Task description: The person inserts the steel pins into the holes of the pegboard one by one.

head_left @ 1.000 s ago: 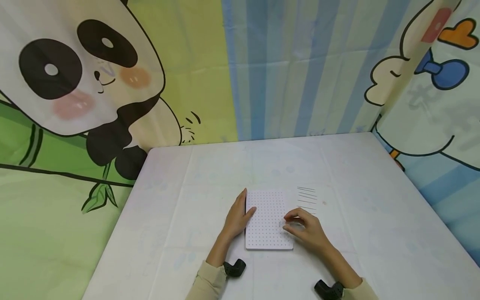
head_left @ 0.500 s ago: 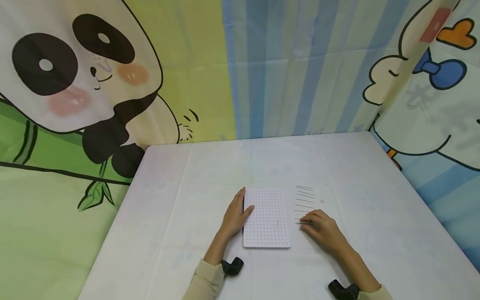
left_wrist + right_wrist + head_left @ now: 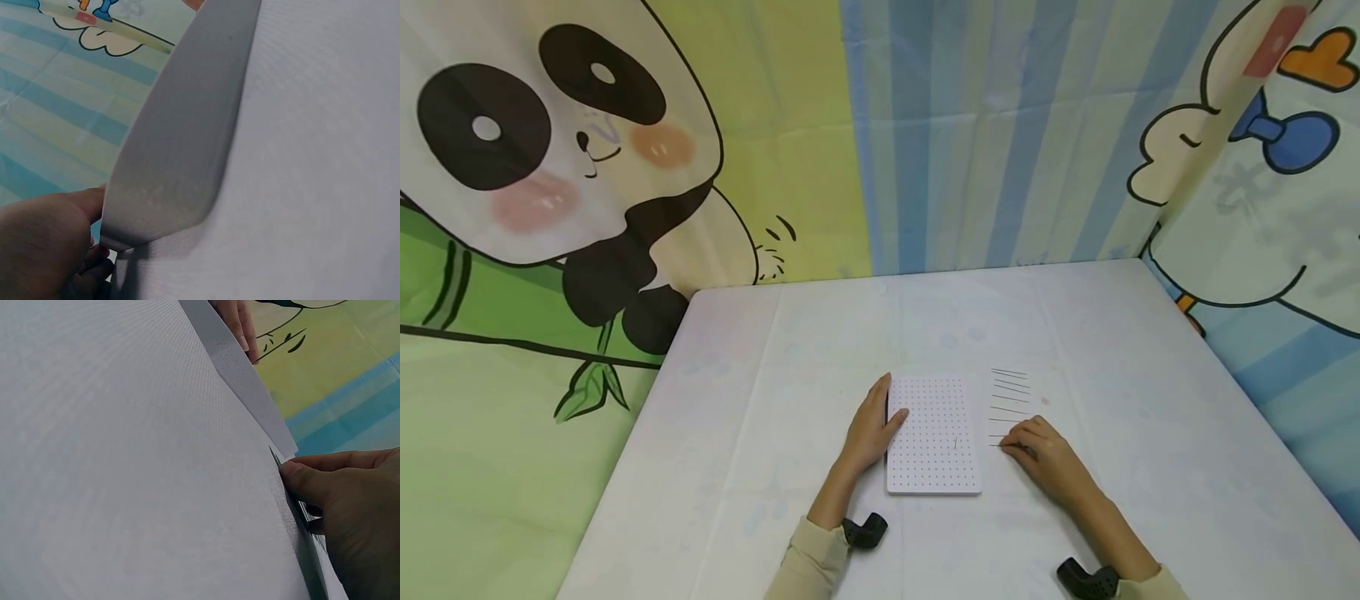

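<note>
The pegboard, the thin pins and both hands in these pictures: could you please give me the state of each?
White pegboard: flat on the table, one pin standing in it.
Row of thin pins: lying on the table, right of the pegboard.
Left hand: resting against the pegboard's left edge, thumb on top.
Right hand: fingers curled, pinching the nearest pin of the row.

The perforated board (image 3: 933, 436) lies flat on the table (image 3: 820, 350), toward its near edge. The left hand (image 3: 871, 429) rests against the board's left edge, thumb on its top face. A single pin (image 3: 955, 443) stands in the board, toward its right side. To the right of the board, just apart from it, a row of thin pins (image 3: 1010, 392) lies on the table, one behind another. The right hand (image 3: 1045, 458) sits at the nearest pin of that row, right of the board.
</note>
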### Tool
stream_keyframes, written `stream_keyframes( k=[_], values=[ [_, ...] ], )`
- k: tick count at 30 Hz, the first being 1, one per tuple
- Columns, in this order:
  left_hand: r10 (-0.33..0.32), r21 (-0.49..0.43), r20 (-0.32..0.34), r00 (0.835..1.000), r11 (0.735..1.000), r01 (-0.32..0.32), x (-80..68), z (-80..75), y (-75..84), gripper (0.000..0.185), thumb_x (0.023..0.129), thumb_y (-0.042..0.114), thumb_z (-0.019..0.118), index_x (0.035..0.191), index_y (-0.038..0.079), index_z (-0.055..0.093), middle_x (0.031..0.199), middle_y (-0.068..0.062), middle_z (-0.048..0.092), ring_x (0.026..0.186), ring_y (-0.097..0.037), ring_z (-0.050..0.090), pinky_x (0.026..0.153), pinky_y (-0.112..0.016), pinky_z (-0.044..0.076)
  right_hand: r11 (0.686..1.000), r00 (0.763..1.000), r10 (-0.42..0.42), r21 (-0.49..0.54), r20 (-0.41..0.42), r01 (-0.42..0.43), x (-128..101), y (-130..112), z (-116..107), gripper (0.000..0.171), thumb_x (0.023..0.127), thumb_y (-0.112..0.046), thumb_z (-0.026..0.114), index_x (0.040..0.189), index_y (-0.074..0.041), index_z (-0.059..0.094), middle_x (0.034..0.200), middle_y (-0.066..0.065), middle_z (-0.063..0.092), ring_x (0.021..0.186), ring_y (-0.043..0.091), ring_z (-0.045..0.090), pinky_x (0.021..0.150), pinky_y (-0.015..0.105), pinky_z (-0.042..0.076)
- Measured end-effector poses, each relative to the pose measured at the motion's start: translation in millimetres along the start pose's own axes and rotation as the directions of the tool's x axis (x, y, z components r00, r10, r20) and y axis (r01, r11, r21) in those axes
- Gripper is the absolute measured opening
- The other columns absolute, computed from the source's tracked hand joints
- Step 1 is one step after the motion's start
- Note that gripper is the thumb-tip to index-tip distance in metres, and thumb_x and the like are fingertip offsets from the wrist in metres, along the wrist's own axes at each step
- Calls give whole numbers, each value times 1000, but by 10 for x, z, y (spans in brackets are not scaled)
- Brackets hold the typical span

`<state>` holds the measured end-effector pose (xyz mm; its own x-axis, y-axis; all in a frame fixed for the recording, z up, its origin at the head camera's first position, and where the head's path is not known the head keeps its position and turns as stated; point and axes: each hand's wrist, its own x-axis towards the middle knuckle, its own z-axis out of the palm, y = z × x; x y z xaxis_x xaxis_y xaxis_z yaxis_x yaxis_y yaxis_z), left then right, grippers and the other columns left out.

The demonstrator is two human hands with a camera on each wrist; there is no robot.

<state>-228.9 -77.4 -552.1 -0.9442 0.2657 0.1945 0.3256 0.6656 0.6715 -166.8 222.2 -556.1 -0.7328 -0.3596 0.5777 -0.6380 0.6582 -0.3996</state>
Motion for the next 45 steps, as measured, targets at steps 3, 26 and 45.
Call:
stream_keyframes(
  k=[3, 26, 45],
  values=[
    [2, 4, -4, 1000, 1000, -2, 2, 0, 0, 67, 92, 28, 56, 145, 3, 23, 146, -16, 31, 133, -29, 30, 107, -42, 26, 1000, 1000, -2, -8, 5, 2, 18, -12, -1, 20, 68, 0, 78, 80, -13, 66, 86, -7, 61, 82, 5, 48, 72, 14, 40],
    [-2, 3, 0, 1000, 1000, 2, -10, -2, -17, 67, 92, 27, 56, 144, 1, 24, 146, -16, 30, 133, -29, 29, 108, -41, 25, 989, 997, 74, 130, -18, -71, 137, -102, 24, 20, 82, 5, 64, 93, -9, 56, 89, -5, 56, 80, 4, 49, 69, 15, 40],
    [0, -5, 2, 1000, 1000, 0, -8, -6, -6, 67, 93, 28, 56, 145, 1, 24, 147, -16, 29, 134, -28, 28, 108, -40, 24, 699, 969, 248, 690, 17, -191, 582, -536, 172, 7, 84, 16, 55, 90, 14, 55, 79, 25, 58, 70, 31, 62, 63, 32, 55]
  ],
)
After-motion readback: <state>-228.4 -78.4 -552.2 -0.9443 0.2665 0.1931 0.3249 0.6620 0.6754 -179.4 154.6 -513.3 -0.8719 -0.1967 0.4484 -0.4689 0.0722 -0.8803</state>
